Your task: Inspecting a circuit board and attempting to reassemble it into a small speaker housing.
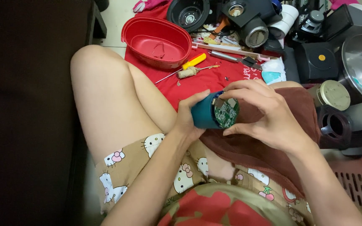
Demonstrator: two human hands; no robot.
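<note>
A teal cylindrical housing [204, 112] is held on its side above the lap, gripped from behind by the left hand [186, 119], whose thumb is laid along its top edge. A round green circuit board [226, 112] is seated in the open end, just inside the right fingertips. The right hand [269, 113] is curled over that end, its fingers [241, 86] closed around the rim; whether the board itself is pinched cannot be told. A brown cloth [269, 146] is spread beneath the right fingers. Well beyond both hands, a yellow-handled screwdriver [193, 61] and a red oval tub [158, 42] are noted on a red mat [197, 83].
</note>
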